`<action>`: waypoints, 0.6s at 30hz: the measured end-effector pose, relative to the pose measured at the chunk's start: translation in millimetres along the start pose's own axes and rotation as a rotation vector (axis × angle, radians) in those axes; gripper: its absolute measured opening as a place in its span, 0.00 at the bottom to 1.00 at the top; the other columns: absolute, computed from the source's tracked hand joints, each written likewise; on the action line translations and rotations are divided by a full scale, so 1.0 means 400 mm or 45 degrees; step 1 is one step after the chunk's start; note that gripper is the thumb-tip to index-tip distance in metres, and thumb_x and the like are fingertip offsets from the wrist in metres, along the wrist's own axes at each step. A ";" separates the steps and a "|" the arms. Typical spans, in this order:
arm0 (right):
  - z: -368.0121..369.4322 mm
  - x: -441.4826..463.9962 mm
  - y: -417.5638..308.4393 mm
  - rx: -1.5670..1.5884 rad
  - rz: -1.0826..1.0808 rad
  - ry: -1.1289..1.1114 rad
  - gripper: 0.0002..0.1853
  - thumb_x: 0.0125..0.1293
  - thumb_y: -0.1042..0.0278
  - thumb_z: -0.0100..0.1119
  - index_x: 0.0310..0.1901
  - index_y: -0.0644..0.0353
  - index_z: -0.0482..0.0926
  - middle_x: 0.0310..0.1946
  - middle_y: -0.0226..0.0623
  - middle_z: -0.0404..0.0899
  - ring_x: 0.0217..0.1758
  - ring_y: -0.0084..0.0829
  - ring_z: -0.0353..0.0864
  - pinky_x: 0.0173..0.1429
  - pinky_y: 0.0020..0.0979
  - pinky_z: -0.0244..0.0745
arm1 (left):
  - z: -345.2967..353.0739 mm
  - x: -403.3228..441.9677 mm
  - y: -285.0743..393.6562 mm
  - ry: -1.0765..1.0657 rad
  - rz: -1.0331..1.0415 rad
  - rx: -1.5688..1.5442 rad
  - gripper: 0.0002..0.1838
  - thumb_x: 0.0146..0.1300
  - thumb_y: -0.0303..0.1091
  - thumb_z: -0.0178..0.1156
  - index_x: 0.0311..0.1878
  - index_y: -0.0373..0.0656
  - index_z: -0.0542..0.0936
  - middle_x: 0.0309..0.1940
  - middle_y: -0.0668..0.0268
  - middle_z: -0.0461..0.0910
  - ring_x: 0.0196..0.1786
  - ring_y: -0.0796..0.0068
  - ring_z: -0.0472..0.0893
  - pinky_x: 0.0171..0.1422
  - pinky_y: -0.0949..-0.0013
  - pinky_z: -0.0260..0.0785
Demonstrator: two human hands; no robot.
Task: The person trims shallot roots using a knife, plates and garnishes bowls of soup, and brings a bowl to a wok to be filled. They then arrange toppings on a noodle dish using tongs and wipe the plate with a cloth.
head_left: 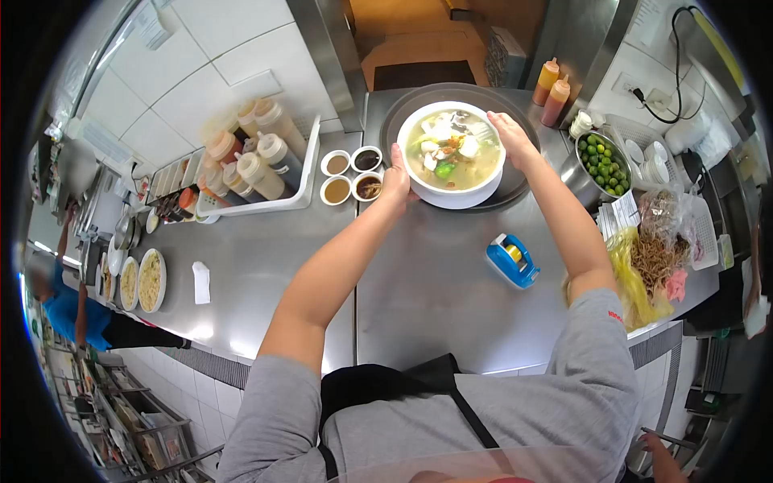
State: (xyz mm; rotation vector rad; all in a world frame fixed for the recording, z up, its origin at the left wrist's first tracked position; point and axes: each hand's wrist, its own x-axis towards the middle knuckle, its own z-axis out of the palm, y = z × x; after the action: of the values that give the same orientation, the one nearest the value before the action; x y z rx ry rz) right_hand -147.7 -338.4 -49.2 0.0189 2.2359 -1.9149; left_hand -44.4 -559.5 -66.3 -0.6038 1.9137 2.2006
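A large white bowl of soup point(452, 189) with greens and pale chunks in broth sits between my two hands, over a round dark tray point(393, 113). Under its near edge shows a white plate point(463, 199). My left hand point(396, 183) grips the left side, thumb up along the rim and fingers mostly hidden beneath. On the right side my right hand point(512, 138) is closed on the rim. I cannot tell whether bowl and plate touch the tray. Just left of the tray stand several small sauce cups point(336, 191) with brown and dark liquids.
A white bin point(302, 193) of squeeze bottles stands left. Nearer are oval plates of food point(151, 280) and a folded white paper point(200, 283). A blue tape dispenser point(513, 261), a pot of green limes point(604, 165) and bagged goods point(656, 258) lie right. Another person point(76, 310) stands far left.
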 end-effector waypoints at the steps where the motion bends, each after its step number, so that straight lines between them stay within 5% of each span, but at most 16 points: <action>1: -0.014 0.023 0.011 -0.014 0.015 -0.011 0.19 0.62 0.45 0.45 0.43 0.51 0.71 0.30 0.27 0.72 0.27 0.19 0.69 0.26 0.24 0.63 | 0.011 0.037 -0.002 0.004 -0.033 0.016 0.42 0.56 0.71 0.29 0.50 0.41 0.71 0.43 0.60 0.75 0.43 0.64 0.76 0.43 0.58 0.71; 5: -0.034 0.110 0.077 0.038 -0.055 -0.035 0.20 0.63 0.47 0.45 0.46 0.53 0.70 0.34 0.29 0.74 0.35 0.20 0.72 0.33 0.27 0.69 | 0.037 0.123 -0.019 0.011 -0.077 0.022 0.44 0.55 0.72 0.28 0.55 0.41 0.67 0.45 0.56 0.75 0.44 0.58 0.77 0.52 0.54 0.67; 9: -0.040 0.148 0.126 0.060 -0.035 -0.054 0.20 0.64 0.48 0.45 0.46 0.57 0.69 0.36 0.31 0.74 0.39 0.22 0.72 0.40 0.27 0.70 | 0.041 0.173 -0.049 -0.036 -0.122 0.049 0.45 0.55 0.73 0.28 0.57 0.41 0.66 0.47 0.55 0.74 0.46 0.58 0.76 0.50 0.55 0.68; 13: -0.053 0.201 0.188 -0.016 -0.160 -0.045 0.27 0.64 0.47 0.43 0.57 0.59 0.65 0.48 0.43 0.72 0.52 0.35 0.70 0.56 0.32 0.63 | 0.017 0.147 -0.020 -0.153 -0.201 0.047 0.49 0.50 0.77 0.30 0.63 0.45 0.59 0.58 0.55 0.65 0.55 0.52 0.69 0.57 0.54 0.62; 14: -0.070 0.213 0.181 -0.346 -0.273 0.048 0.28 0.64 0.46 0.43 0.58 0.59 0.64 0.51 0.46 0.70 0.55 0.39 0.68 0.58 0.34 0.62 | -0.002 0.161 -0.037 -0.116 -0.223 0.063 0.47 0.51 0.75 0.34 0.61 0.43 0.62 0.53 0.56 0.69 0.50 0.65 0.72 0.46 0.57 0.69; 15: -0.067 0.231 0.159 -0.665 -0.391 0.163 0.30 0.64 0.46 0.42 0.60 0.59 0.62 0.54 0.50 0.67 0.57 0.43 0.66 0.59 0.36 0.60 | -0.017 0.115 -0.013 -0.025 -0.215 0.187 0.44 0.53 0.73 0.35 0.60 0.44 0.63 0.46 0.55 0.72 0.41 0.66 0.74 0.42 0.60 0.70; 16: -0.048 0.225 0.089 -0.851 -0.443 0.282 0.29 0.63 0.47 0.43 0.59 0.60 0.62 0.54 0.52 0.66 0.58 0.47 0.65 0.60 0.38 0.60 | -0.058 0.111 -0.033 -0.095 -0.078 0.238 0.35 0.57 0.66 0.42 0.54 0.43 0.68 0.33 0.60 0.75 0.30 0.70 0.73 0.37 0.67 0.69; 18: 0.009 0.217 -0.070 -0.886 -0.802 0.494 0.26 0.62 0.53 0.48 0.57 0.60 0.65 0.51 0.55 0.67 0.55 0.52 0.64 0.59 0.40 0.59 | -0.147 0.019 -0.072 0.111 0.874 0.444 0.16 0.61 0.44 0.52 0.35 0.37 0.75 0.18 0.66 0.70 0.20 0.76 0.71 0.27 0.73 0.63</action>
State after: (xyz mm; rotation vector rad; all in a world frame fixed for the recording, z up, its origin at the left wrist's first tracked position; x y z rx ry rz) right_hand -236.2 -356.6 -36.0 -0.5071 3.3681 -1.2869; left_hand -29.1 -613.2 -101.3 0.0351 2.7771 2.0812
